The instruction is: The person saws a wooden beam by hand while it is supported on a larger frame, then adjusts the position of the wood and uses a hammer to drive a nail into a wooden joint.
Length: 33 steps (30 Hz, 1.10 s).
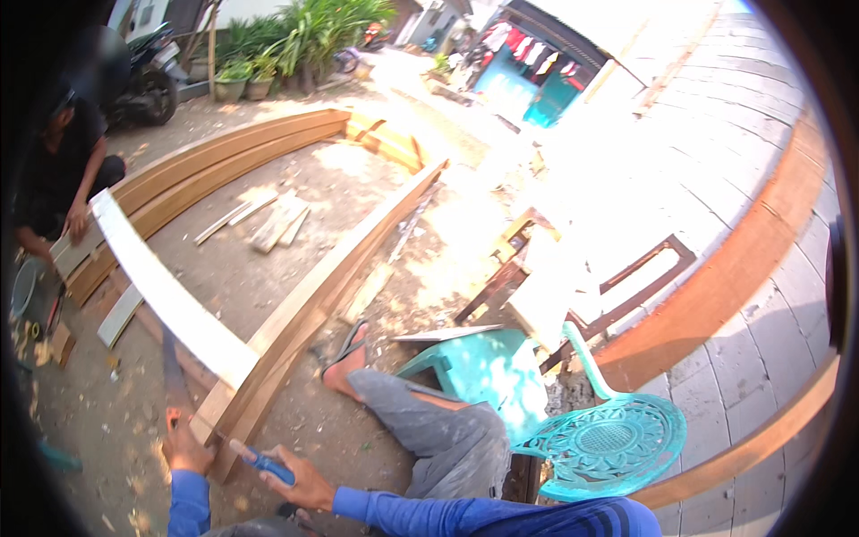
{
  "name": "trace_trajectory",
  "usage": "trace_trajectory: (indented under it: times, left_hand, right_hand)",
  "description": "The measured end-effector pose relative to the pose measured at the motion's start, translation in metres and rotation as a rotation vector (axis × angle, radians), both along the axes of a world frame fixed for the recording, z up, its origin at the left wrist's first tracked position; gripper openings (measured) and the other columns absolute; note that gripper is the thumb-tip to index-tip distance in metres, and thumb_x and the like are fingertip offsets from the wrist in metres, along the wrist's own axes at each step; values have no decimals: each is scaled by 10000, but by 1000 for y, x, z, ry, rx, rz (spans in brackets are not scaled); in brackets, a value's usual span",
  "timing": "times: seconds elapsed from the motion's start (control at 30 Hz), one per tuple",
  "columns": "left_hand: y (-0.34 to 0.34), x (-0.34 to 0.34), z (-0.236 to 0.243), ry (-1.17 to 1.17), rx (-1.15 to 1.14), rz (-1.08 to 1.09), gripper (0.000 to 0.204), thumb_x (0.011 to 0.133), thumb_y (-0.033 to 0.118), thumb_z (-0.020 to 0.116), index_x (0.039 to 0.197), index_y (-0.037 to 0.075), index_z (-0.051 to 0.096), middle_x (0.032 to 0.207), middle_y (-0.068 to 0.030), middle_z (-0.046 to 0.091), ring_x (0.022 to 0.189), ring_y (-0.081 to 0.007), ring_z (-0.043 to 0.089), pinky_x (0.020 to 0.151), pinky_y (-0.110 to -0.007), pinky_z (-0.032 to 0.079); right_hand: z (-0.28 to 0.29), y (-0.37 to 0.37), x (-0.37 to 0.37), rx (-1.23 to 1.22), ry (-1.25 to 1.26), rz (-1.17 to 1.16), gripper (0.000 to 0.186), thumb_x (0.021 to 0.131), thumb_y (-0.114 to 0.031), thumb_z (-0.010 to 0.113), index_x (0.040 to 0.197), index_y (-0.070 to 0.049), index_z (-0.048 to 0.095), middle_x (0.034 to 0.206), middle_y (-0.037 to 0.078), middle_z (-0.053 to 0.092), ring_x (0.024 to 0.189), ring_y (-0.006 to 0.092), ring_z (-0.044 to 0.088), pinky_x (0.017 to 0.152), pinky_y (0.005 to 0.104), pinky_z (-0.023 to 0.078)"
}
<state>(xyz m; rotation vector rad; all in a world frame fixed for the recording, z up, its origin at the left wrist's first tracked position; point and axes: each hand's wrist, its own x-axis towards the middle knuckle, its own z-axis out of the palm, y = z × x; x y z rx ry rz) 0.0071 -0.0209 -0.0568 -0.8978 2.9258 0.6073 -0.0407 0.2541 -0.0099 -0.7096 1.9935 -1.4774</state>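
Note:
My right hand [300, 483] is closed around a blue-handled tool [265, 464] whose tip points at the near end of a stack of long brown planks [295, 313]. My left hand [185, 445] is beside that end and grips a dark, flat, blade-like tool [172, 371] that rises away from it. A pale plank [170, 300] lies slanted over the stack. Its far end is held by another person [63, 170] in black who sits at the left. My leg in grey trousers [429, 421] stretches out to the right of the stack.
A turquoise plastic chair [608, 438] lies tipped over at the right. Behind it is a dark wooden frame [644, 268]. Loose slats [268, 219] lie on the dirt between curved-looking planks. A motorcycle [148, 80] and potted plants [250, 76] stand far back.

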Motion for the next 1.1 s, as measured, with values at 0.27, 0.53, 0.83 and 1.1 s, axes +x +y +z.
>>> trace_trajectory:
  times: [0.27, 0.53, 0.83, 1.1]
  left_hand:
    - [11, -18, 12, -46, -35, -1, 674, 700, 306, 861, 1292, 94, 618, 1331, -214, 626, 1294, -383, 574, 1056, -469, 508]
    - [-15, -18, -53, 110, -38, -8, 717, 666, 152, 833, 1313, 49, 542, 1352, -237, 591, 1327, -396, 532, 1105, -450, 468]
    - [31, -35, 22, -74, 41, 72, 650, 638, 188, 860, 1210, 39, 588, 1212, -236, 643, 1205, -439, 594, 1014, -500, 494]
    - [-2, 2, -23, 223, -232, 88, 686, 635, 184, 895, 1237, 13, 614, 1024, -270, 706, 1034, -477, 670, 884, -531, 546]
  right_hand:
    - [-81, 1, 10, 141, 294, -98, 605, 931, -486, 683, 1292, -2, 637, 1344, 301, 617, 1271, 448, 579, 1101, 500, 448]
    - [-56, -40, -22, 71, 214, 4, 440, 992, -429, 640, 1160, -24, 670, 931, 182, 713, 879, 362, 696, 827, 461, 511]
    - [-134, 21, 15, -173, 181, -112, 388, 975, -410, 651, 998, -23, 662, 763, 85, 635, 699, 187, 589, 661, 408, 481]
    - [66, 143, 48, 204, 114, 12, 359, 948, -378, 645, 957, -19, 664, 846, 211, 677, 745, 342, 647, 670, 450, 473]
